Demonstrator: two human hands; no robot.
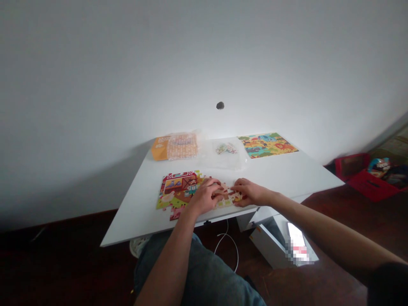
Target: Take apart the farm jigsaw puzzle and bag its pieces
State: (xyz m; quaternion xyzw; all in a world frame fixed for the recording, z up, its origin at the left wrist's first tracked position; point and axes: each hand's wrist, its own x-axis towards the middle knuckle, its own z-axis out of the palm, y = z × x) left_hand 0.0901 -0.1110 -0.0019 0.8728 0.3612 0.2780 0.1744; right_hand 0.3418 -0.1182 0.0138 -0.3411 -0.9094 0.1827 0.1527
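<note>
A partly joined farm puzzle (180,187) with a red barn lies near the front edge of the white table. My left hand (206,196) rests over its right side, fingers bent and pressing on pieces beside the barn part. Just to the right, my right hand (247,192) has its fingertips on a light and brown piece (236,197) at the puzzle's right end. Its fingers are bent together round the edge of that piece. What lies under both palms is hidden.
Behind the puzzle are an orange packet (160,148) in bubble wrap, a clear plastic bag (228,154) and an animal puzzle (269,144). A phone (296,238) lies on a white unit below the table's right side. Red boxes (366,182) stand on the floor.
</note>
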